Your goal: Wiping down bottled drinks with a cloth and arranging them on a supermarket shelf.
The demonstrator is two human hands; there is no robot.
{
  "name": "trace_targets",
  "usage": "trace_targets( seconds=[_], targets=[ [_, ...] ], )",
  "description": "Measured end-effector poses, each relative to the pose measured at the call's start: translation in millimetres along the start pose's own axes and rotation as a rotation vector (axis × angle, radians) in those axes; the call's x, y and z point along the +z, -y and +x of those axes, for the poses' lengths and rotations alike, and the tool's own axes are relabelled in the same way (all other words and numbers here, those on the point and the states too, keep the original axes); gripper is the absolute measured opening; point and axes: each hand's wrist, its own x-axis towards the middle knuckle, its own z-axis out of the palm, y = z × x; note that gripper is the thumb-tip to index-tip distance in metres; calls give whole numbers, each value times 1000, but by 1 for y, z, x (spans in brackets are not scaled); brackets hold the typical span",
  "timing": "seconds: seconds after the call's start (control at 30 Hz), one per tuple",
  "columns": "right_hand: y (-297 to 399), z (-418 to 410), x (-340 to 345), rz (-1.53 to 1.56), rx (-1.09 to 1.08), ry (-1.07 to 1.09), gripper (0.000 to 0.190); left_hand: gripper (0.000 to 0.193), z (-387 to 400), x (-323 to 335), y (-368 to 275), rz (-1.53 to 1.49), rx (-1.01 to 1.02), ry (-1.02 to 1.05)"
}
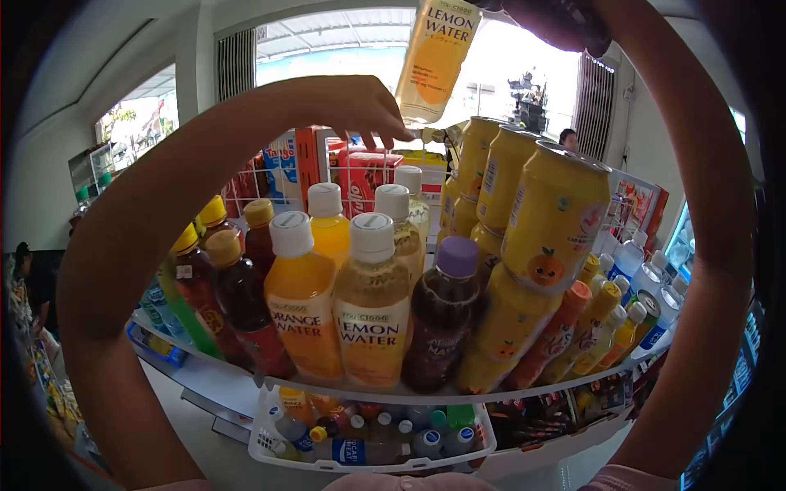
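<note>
My right hand [562, 21], dark against the bright opening and cut by the top edge, is by the upper end of a raised lemon water bottle [439, 58]; its fingers appear closed on it. My left hand [368, 110] hangs palm down with bent fingers, its fingertips near that bottle's base, holding nothing visible. Below stand an orange water bottle [302, 307], another lemon water bottle [372, 319] and a dark drink bottle with a purple cap [443, 313]. Yellow cans [556, 215] are stacked right of them. Dark tea-coloured bottles [245, 307] stand at left.
The shelf edge [393, 394] curves across the front. Beneath it sits a white plastic basket [368, 463] of assorted bottles. A white wire rack [282, 199] with snack packs stands behind. More bottles [552, 337] line the right side. A person [568, 139] is far back; another [37, 294] is at far left.
</note>
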Motion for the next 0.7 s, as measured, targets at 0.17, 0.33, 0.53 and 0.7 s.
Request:
trace_targets(
  seconds=[0.17,0.33,0.53,0.7],
  targets=[
    [-7,36,14,-140,355,-626,28,60,11,32,8,-60,-28,189],
    [-25,38,13,-4,95,-23,28,46,15,32,14,-74,-17,208],
    [-33,82,46,-242,248,-13,32,50,6,43,15,-41,6,36],
    [-103,147,38,-554,485,-43,40,57,-5,34,15,-254,-20,64]
  ],
)
